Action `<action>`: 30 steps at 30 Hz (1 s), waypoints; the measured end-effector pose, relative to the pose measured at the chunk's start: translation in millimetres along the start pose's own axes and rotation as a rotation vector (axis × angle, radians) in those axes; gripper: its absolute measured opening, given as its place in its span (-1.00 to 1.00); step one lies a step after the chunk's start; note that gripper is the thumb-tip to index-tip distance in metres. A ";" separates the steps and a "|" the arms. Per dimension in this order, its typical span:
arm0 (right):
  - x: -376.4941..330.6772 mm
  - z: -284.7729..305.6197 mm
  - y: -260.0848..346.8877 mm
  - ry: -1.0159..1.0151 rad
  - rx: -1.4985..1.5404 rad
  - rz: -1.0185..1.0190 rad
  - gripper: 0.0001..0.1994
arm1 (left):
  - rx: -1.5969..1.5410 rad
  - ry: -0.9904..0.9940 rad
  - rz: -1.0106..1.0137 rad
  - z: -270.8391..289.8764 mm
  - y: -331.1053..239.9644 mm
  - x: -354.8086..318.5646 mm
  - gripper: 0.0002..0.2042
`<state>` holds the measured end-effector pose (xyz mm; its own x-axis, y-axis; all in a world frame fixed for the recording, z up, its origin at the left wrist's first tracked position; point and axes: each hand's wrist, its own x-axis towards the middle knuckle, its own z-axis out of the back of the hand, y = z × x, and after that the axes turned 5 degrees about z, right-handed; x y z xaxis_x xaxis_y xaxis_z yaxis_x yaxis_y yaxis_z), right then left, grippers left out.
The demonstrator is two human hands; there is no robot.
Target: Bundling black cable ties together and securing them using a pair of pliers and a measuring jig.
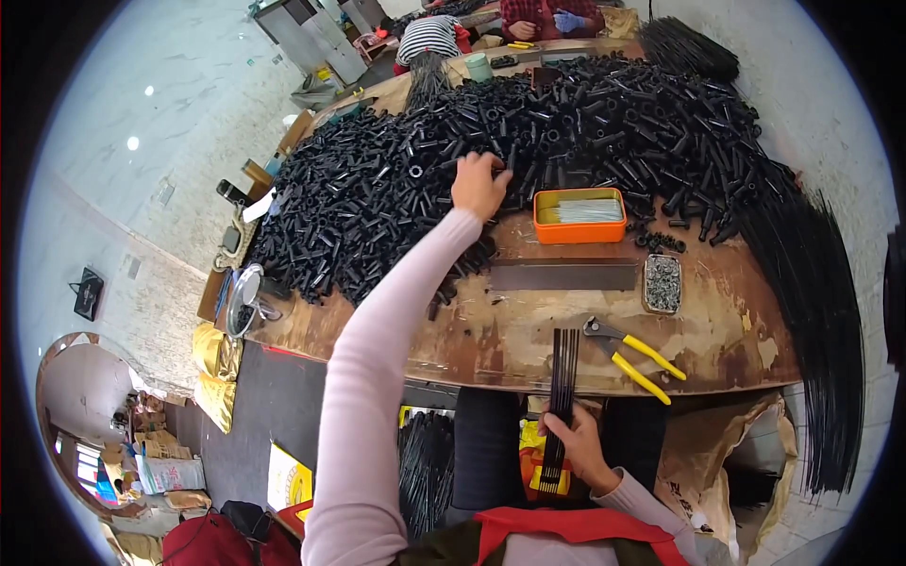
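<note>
My left hand (479, 187) reaches far forward into a big heap of black tubular plastic parts (368, 203). Its fingers curl down among the parts, and what they grip is hidden. Close to my lap, my right hand (579, 441) is closed round a small bundle of thin black rods (564, 363). The rods stand nearly upright in the view, their upper ends over the table's front edge. Just right of them lie pliers with yellow handles (645, 366), jaws toward the heap.
An orange tin (580, 232) holds pale thin sticks. A clear box of small metal pieces (662, 284) and a flat dark strip (564, 275) lie on the wooden table (453, 351). Long black rods (812, 321) hang over the right edge. Two people (552, 21) sit at the far end.
</note>
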<state>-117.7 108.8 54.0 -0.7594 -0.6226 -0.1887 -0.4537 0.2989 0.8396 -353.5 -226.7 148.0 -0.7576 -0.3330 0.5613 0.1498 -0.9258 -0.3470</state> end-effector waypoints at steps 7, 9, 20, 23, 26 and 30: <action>5.0 2.8 4.1 0.038 0.031 -0.039 -0.80 | 0.219 -0.117 -0.074 -20.3 -4.4 35.4 -0.77; 3.2 2.2 7.0 0.018 0.036 -0.034 -0.80 | -0.039 -0.063 -0.030 8.5 3.4 28.9 -0.77; -2.8 0.2 -4.3 -0.016 0.046 0.043 -0.80 | 0.094 0.274 -0.178 70.2 -6.3 -85.7 -0.77; -1.6 -5.5 -12.9 0.020 0.041 0.072 -0.81 | 0.076 0.298 -0.043 58.0 17.1 -74.4 -0.74; -3.4 -6.1 -13.8 -0.069 0.012 0.108 -0.82 | -0.115 0.298 0.066 68.5 15.8 -71.5 -0.69; -3.8 -5.7 -10.9 -0.090 -0.001 0.177 -0.83 | -0.188 0.469 0.012 113.5 -9.9 -113.2 -0.77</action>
<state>-107.2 103.9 48.5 -0.8659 -0.4932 -0.0834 -0.3093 0.3971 0.8641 -197.2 -200.1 173.2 -0.9670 -0.1869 0.1734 0.0757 -0.8599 -0.5049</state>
